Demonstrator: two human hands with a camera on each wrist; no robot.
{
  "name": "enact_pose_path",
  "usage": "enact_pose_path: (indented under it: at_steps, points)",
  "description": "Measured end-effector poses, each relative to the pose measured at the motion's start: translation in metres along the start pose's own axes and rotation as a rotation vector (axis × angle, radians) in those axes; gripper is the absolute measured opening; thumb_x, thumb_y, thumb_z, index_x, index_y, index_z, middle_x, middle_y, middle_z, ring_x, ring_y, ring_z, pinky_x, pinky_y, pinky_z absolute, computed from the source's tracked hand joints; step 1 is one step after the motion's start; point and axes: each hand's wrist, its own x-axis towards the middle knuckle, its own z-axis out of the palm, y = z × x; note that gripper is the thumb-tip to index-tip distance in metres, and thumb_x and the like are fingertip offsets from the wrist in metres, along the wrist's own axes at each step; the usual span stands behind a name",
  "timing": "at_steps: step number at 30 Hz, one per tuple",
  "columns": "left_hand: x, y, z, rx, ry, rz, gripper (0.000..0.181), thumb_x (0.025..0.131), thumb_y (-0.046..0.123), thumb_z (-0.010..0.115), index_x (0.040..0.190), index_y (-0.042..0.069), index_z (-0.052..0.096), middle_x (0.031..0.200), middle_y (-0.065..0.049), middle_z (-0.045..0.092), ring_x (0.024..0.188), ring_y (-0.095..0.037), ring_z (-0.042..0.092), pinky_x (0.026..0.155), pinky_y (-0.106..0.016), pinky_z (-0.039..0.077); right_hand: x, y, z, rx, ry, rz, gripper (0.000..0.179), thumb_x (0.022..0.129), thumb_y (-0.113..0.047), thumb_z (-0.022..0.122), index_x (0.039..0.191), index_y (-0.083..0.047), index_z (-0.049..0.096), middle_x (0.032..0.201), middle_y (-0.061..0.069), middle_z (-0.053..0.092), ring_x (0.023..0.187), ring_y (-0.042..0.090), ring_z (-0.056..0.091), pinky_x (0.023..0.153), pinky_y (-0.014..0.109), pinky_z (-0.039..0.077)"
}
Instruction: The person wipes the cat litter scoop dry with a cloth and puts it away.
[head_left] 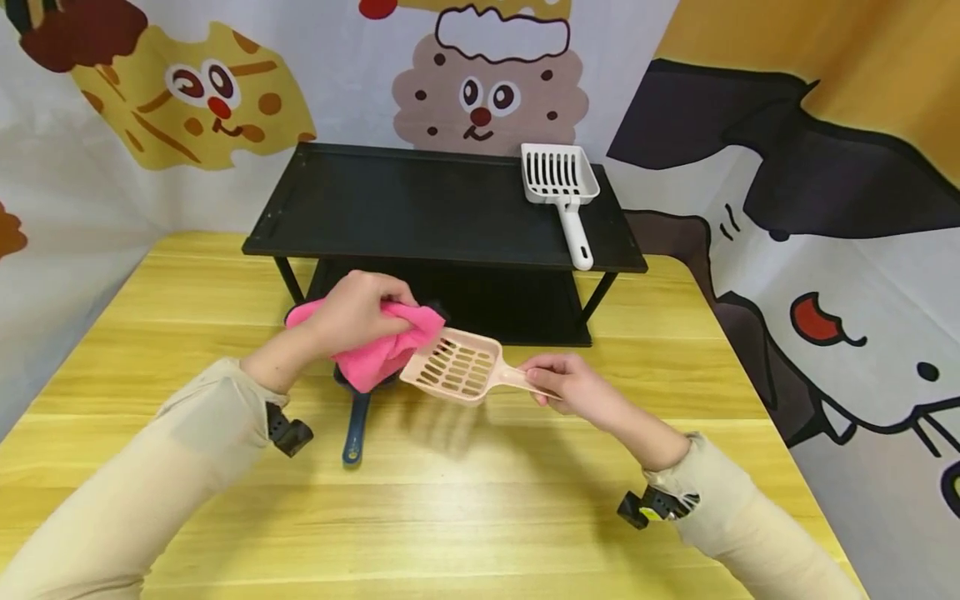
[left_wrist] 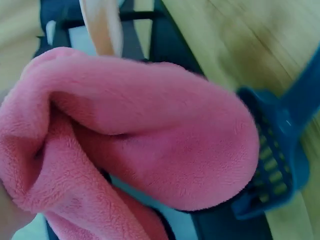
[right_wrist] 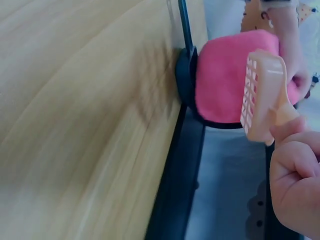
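Note:
My left hand [head_left: 354,310] grips a bunched pink cloth [head_left: 375,360], its fluffy folds filling much of the left wrist view. In my right hand [head_left: 576,387] is the handle of a peach-coloured slotted litter scoop [head_left: 486,385], held up over the table with its head pointing left. The cloth overlaps the far left corner of that scoop in the head view. Below the cloth lies a dark blue litter scoop [left_wrist: 295,155], its handle [head_left: 356,429] pointing toward me and its head partly hidden by the cloth.
A black two-tier rack [head_left: 405,204] stands at the back of the wooden table [head_left: 450,517]. On its top tier, at the right, lies a white litter scoop [head_left: 573,233], handle over the front edge. A cartoon-printed curtain [head_left: 337,50] hangs behind.

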Motion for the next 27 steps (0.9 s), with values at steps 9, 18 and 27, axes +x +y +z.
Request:
enact_pose_path:
  at_steps: [9, 18, 27]
  points:
    - [-0.007, 0.030, 0.013, 0.103, -0.187, 0.186, 0.008, 0.076, 0.013, 0.075, 0.075, 0.016, 0.067, 0.067, 0.007, 0.054, 0.063, -0.008, 0.043, 0.058, -0.022, 0.035, 0.007, -0.004, -0.001, 0.153, 0.020, 0.018, 0.027, 0.098, -0.006, 0.041, 0.113, 0.014, 0.051, 0.064, 0.002, 0.052, 0.044, 0.005, 0.034, 0.042, 0.016, 0.026]
    - [-0.008, 0.025, 0.008, 0.221, -0.126, 0.201, 0.011, 0.074, 0.009, 0.075, 0.075, 0.015, 0.066, 0.068, 0.004, 0.053, 0.063, -0.010, 0.044, 0.060, -0.024, 0.037, -0.001, -0.009, -0.008, 0.121, 0.017, -0.009, 0.026, 0.097, -0.006, 0.041, 0.111, 0.015, 0.050, 0.065, 0.002, 0.051, 0.044, 0.005, 0.033, 0.042, 0.016, 0.025]
    - [-0.012, 0.019, -0.009, 0.003, 0.034, 0.059, 0.012, 0.074, 0.012, 0.079, 0.081, 0.013, 0.069, 0.077, 0.001, 0.064, 0.067, -0.011, 0.051, 0.064, -0.023, 0.047, 0.002, 0.013, -0.016, 0.195, -0.098, 0.093, 0.024, 0.100, -0.009, 0.034, 0.110, 0.007, 0.049, 0.060, -0.005, 0.048, 0.039, 0.001, 0.030, 0.039, 0.015, 0.025]
